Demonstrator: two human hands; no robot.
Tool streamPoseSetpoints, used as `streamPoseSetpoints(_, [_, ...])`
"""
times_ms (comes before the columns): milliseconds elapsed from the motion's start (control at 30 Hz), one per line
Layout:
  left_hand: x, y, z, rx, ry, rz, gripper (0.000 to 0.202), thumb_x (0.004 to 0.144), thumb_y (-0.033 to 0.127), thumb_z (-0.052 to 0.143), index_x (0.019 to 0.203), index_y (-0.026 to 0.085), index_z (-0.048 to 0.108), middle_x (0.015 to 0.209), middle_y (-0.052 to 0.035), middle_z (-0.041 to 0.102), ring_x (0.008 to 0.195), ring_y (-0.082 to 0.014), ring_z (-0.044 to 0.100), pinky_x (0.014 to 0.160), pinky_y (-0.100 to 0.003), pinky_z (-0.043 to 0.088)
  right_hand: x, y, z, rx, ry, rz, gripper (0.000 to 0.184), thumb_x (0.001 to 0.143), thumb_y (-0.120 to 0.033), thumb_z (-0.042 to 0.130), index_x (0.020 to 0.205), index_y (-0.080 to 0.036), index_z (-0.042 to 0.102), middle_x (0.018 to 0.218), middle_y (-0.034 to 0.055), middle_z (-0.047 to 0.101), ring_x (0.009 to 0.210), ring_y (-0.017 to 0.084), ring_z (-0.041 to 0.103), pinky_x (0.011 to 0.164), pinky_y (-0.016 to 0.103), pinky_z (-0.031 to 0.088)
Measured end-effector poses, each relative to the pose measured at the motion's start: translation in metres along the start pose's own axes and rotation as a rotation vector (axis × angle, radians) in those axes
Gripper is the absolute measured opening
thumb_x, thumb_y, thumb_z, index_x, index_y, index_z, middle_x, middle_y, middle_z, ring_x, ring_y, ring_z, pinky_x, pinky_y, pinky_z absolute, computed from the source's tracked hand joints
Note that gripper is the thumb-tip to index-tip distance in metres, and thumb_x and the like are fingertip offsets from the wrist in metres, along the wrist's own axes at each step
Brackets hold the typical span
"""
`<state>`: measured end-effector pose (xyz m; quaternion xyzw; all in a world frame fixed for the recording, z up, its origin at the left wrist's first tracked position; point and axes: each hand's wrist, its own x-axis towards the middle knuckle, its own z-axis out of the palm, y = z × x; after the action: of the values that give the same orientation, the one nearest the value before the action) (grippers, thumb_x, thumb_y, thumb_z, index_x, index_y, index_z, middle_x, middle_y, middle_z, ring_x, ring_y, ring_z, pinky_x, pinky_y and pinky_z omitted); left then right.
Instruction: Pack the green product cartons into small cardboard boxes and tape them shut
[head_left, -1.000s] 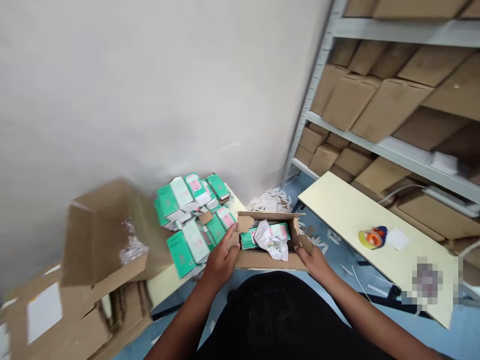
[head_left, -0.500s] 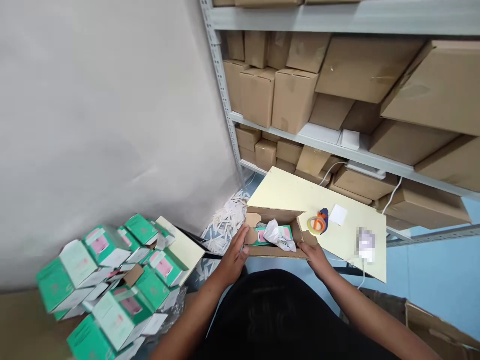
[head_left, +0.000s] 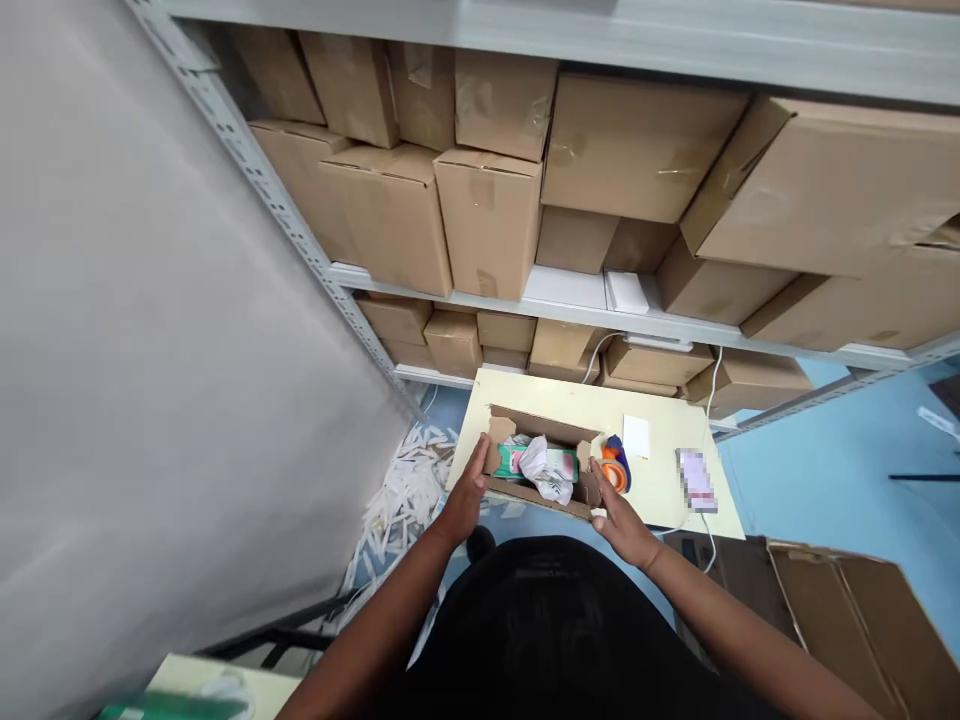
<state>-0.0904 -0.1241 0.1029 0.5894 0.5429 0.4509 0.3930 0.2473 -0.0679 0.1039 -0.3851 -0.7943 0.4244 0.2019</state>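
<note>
Over the past second, the open carton [head_left: 545, 427] had moved from above the floor [head_left: 810, 480] to the near edge of the tabletop [head_left: 540, 387]; contact with it could not be confirmed. Its walls appeared stiff, its flaps [head_left: 502, 432] pliable and its contents [head_left: 546, 470] probably light, so the ends offered the surest hold. Left hand [head_left: 461, 503] and right hand [head_left: 628, 527] gripped opposite ends, palms inward, fingers [head_left: 475, 468] nearly straight.

One open carton [head_left: 547, 430], one crumpled white wrapper [head_left: 547, 473], one tape dispenser [head_left: 619, 460], two tables [head_left: 652, 490]
</note>
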Motion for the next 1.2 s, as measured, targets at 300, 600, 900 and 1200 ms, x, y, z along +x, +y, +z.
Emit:
streamPoseSetpoints(300, [0.079, -0.083, -0.031, 0.324, -0.356, -0.047, 0.084, 0.090, 0.059, 0.060, 0.160, 0.023, 0.030, 0.168, -0.0111, 0.026, 0.152, -0.0303, 0.031, 0.122, -0.047, 0.032, 0.044, 0.023, 0.027, -0.179, -0.014, 0.173, 0.118, 0.079, -0.057, 0.075, 0.164, -0.026, -0.001, 0.170, 0.0133, 0.011, 0.156, 0.032, 0.019, 0.123, 0.052, 0.028])
streamPoseSetpoints(600, [0.081, -0.074, 0.004, 0.490, -0.321, -0.032, 0.064, 0.097, 0.051, 0.053, 0.153, 0.022, 0.044, 0.167, -0.0110, 0.028, 0.151, -0.0285, 0.034, 0.123, -0.047, 0.032, 0.066, 0.066, 0.017, -0.230, 0.038, 0.264, 0.085, 0.095, -0.052, 0.055, 0.164, -0.025, 0.014, 0.169, 0.0136, 0.019, 0.146, 0.034, 0.041, 0.113, 0.052, 0.042])
streamPoseSetpoints(900, [0.101, -0.060, 0.039, 0.315, 0.084, -0.336, 0.052, 0.089, 0.034, 0.062, 0.137, 0.016, 0.052, 0.134, -0.0152, 0.058, 0.130, -0.0271, 0.056, 0.109, -0.046, 0.047, 0.075, 0.078, 0.018, -0.118, 0.205, 0.442, 0.071, 0.102, -0.055, 0.036, 0.161, -0.018, 0.027, 0.145, 0.0160, 0.059, 0.131, 0.031, 0.058, 0.105, 0.048, 0.048])
streamPoseSetpoints(1200, [0.132, -0.051, 0.018, 0.275, -0.104, -0.135, 0.046, 0.089, 0.035, 0.067, 0.133, 0.024, 0.059, 0.136, -0.0109, 0.060, 0.130, -0.0272, 0.056, 0.108, -0.048, 0.050, 0.082, 0.076, 0.021, -0.228, 0.196, 0.523, 0.076, 0.100, -0.050, 0.042, 0.163, -0.014, 0.019, 0.132, 0.0178, 0.067, 0.106, 0.031, 0.069, 0.088, 0.042, 0.052])
